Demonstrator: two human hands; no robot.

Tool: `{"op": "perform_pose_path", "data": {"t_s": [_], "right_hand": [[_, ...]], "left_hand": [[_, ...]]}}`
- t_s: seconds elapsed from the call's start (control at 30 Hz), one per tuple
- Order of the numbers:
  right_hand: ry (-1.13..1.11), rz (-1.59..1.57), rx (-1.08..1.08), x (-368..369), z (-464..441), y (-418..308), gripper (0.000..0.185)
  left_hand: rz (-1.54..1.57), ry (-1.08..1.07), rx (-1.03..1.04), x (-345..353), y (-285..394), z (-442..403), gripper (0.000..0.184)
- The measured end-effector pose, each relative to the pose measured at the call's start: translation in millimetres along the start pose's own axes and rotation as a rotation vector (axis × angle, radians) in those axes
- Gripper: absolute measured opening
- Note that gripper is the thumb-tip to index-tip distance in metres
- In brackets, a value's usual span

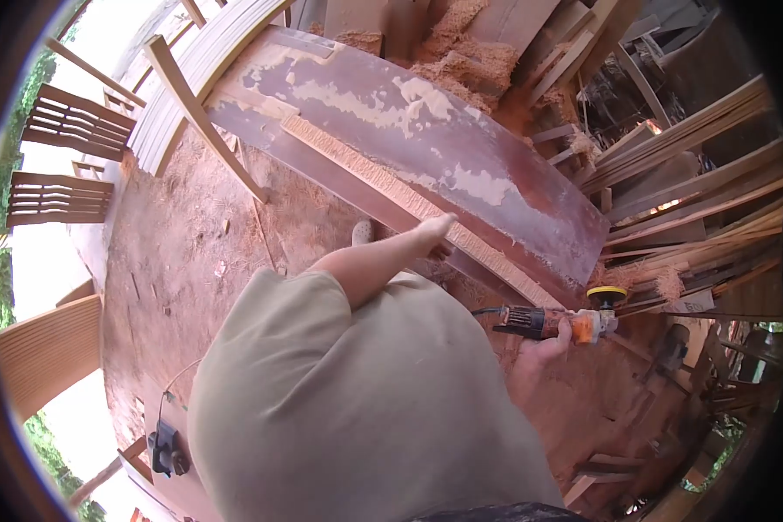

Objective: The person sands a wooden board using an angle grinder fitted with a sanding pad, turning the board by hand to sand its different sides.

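Observation:
My right hand (544, 348) is wrapped around the body of an orange and black angle grinder (552, 324). The grinder carries a yellow round disc (607, 292), which is held up beyond the end of the worktable. My left hand (437, 235) is over the near edge of a long pale wooden strip (365, 171), its fingers bent loosely and partly hidden. Whether that hand touches the strip I cannot tell. The strip has a rough, rippled face and lies lengthwise on the dusty brown worktable (531, 157).
Wood shavings (470, 65) are heaped behind the table. Long thin boards (696, 209) are stacked at the right. A curved wooden piece (204, 117) leans at the table's left end. Slatted chair backs (74, 122) stand at far left. A dark power tool (167, 448) sits at lower left.

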State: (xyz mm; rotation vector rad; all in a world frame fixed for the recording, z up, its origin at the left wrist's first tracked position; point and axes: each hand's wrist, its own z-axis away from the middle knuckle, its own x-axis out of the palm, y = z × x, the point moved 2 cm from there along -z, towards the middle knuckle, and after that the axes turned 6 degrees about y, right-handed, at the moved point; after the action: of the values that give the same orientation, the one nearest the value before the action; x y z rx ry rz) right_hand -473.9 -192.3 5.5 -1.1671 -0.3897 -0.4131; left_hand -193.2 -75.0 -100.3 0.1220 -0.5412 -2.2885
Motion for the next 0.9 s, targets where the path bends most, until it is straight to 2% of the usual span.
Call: {"op": "perform_pose_path", "data": {"t_s": [0.03,0.1,0.13,0.2,0.23,0.27,0.3,0.37,0.47,0.53,0.63,0.7,0.77,0.8,0.87,0.9], "right_hand": [[-0.008,-0.002,0.018,2.9,-6.1,6.2,0.039],[0.023,-0.026,0.064,5.7,-21.1,20.5,0.037],[0.016,-0.025,0.077,9.6,-24.9,25.1,0.037],[-0.05,0.005,0.171,20.1,-30.1,34.8,0.035],[0.025,0.033,0.184,26.2,-33.3,39.5,0.026],[0.02,0.041,0.193,27.5,-35.9,43.5,0.026],[0.001,0.048,0.218,27.6,-40.5,47.5,0.029],[-0.032,0.053,0.249,33.5,-43.1,52.8,0.029],[0.015,0.071,0.217,54.1,-28.1,58.4,0.026],[0.06,0.092,0.189,68.4,-21.5,58.5,0.025],[0.034,0.111,0.17,86.3,-12.1,55.6,0.025],[0.128,0.066,0.119,97.4,-6.5,56.0,0.024],[0.142,0.088,0.08,102.2,-1.5,55.2,0.023],[0.158,0.104,0.059,104.1,1.3,55.3,0.023],[0.157,0.127,0.001,106.6,13.7,53.7,0.021],[0.139,0.144,-0.048,108.3,17.7,52.9,0.02]], "left_hand": [[-0.241,-0.116,0.086,15.9,0.1,16.8,0.053],[-0.519,-0.618,0.544,56.9,-29.1,-4.3,0.05],[-0.576,-0.779,0.377,60.9,-1.6,71.9,0.041],[-0.654,-0.747,0.396,69.5,-8.9,74.4,0.038],[-0.621,-0.749,0.438,66.1,-8.2,81.0,0.037],[-0.583,-0.752,0.482,62.6,-7.1,88.3,0.036],[-0.457,-0.738,0.426,52.5,-7.4,95.8,0.035],[-0.413,-0.757,0.442,44.9,-18.4,82.8,0.035],[-0.419,-0.766,0.508,30.5,-13.8,74.4,0.033],[-0.456,-0.735,0.692,22.0,-10.3,69.2,0.031],[-0.491,-0.701,0.695,9.0,4.6,76.5,0.029],[-0.52,-0.706,0.708,0.3,14.9,72.2,0.029],[-0.549,-0.725,0.922,-0.6,20.6,62.8,0.03],[-0.548,-0.743,0.925,0.6,23.5,57.4,0.03],[-0.764,-0.72,1.037,-3.3,25.0,57.7,0.031],[-0.718,-0.731,1.086,-9.9,27.1,56.4,0.032]]}}
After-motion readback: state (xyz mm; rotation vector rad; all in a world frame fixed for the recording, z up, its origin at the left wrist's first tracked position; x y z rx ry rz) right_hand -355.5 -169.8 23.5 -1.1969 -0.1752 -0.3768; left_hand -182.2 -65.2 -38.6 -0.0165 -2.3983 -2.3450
